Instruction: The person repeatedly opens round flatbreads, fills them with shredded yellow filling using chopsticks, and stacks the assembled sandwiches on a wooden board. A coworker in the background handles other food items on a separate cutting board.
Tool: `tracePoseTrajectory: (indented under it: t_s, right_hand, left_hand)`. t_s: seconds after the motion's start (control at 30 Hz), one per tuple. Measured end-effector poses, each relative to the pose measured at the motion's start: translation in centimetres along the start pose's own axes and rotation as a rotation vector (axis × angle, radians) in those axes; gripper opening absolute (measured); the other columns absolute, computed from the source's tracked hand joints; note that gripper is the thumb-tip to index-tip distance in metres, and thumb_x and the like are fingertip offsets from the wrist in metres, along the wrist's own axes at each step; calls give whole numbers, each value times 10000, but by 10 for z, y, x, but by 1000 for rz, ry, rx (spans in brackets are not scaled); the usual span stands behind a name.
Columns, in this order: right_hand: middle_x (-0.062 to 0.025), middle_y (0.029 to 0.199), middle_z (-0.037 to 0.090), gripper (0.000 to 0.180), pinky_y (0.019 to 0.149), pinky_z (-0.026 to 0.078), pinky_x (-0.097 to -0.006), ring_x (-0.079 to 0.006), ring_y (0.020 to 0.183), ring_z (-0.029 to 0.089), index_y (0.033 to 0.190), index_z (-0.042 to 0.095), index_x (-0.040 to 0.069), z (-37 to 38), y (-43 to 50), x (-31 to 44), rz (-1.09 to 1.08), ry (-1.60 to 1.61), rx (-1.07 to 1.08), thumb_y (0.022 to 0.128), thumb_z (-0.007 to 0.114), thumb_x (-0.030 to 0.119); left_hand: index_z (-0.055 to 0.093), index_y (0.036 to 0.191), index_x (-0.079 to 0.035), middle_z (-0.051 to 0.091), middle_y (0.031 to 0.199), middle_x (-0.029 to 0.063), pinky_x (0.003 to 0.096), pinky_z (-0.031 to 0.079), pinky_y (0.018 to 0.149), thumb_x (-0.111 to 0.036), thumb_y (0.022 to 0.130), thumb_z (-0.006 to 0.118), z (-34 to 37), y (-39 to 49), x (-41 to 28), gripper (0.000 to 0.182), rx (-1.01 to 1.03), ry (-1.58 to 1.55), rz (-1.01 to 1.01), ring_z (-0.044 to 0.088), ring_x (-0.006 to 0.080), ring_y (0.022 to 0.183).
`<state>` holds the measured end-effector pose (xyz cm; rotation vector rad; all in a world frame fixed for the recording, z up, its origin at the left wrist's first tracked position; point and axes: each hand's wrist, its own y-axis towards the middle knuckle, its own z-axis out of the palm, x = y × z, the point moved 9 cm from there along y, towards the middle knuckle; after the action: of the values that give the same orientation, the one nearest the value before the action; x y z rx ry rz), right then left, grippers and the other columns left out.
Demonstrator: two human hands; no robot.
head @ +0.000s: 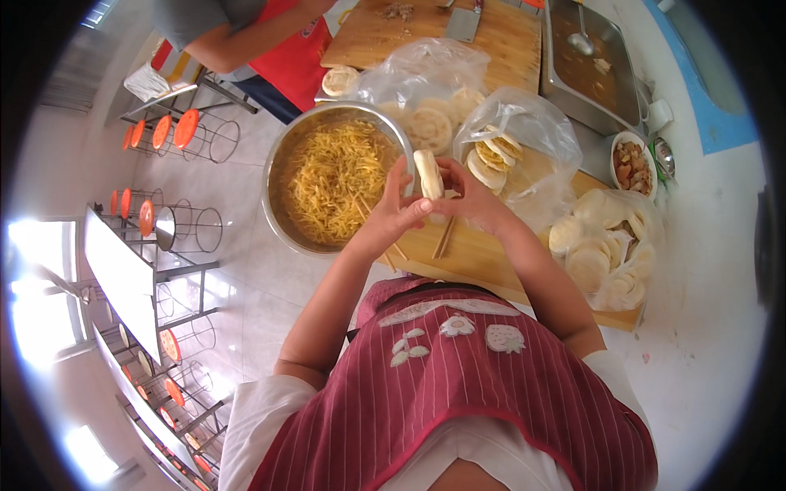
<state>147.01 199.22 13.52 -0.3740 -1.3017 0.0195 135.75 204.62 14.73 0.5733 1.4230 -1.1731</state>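
Observation:
Between my two hands, a round flatbread bun (428, 175) stands on edge above the near side of the table. My right hand (476, 195) grips its right side. The thumb of my left hand (396, 212) presses at its lower end, while the left fingers spread beside it. Left of my hands is a steel bowl (268, 184) of shredded yellow food (334, 178), probably potato. Wooden chopsticks (362, 205) slant from the bowl under my left wrist; others (444, 238) lie below the bun. A clear plastic bag (546, 138) holds several filled buns (494, 153).
More flatbreads lie in plastic bags at the back (424, 61) and right (614, 245). A cutting board (509, 55) bears a cleaver (463, 24). Back right are a steel pan (552, 98) of broth with a ladle and a bowl (632, 166) of chopped food. A co-worker (282, 55) stands back left.

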Motion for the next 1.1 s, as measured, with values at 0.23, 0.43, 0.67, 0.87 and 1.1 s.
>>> tracePoseTrajectory:
  t_s: [0.23,0.43,0.67,0.87,1.1]
  right_hand:
    - [-124,1232,563,830,904,494,-362,-230,1132,566,1280,469,22,43,-2,45,-424,-602,-252,633,915,290]
    - [-39,1068,605,522,752,531,-298,-153,996,623,1101,525,53,54,26,23,-293,-318,-69,739,857,229]
    - [-135,1206,564,621,762,549,-335,-250,1034,622,1275,506,64,105,30,32,-450,-537,-19,774,823,247]
    - [-198,1318,473,802,898,514,-435,-379,1109,584,1349,483,53,161,33,31,-470,-835,75,708,844,373]
    - [-298,1358,384,899,923,501,-424,-422,1117,572,1431,384,-6,197,41,7,-402,-663,113,731,818,355]
  left_hand:
    - [451,1348,-27,608,1200,121,366,612,739,-320,982,586,-38,-19,13,488,-216,-433,-13,666,227,967]
    - [408,1357,-19,586,1198,142,362,617,721,-367,1007,523,-84,-37,12,506,-280,-142,-73,650,247,1022]
    - [89,1520,-26,437,1368,230,412,471,1000,-478,897,668,-130,-52,7,963,-394,50,173,489,317,1265]
    - [-26,1531,3,207,1496,300,441,293,1133,-637,672,798,-139,-63,3,1351,-335,230,164,251,380,1413]
    - [288,1464,-77,480,1327,190,399,515,913,-430,951,495,-160,-77,48,657,-536,-360,-16,570,313,1135]
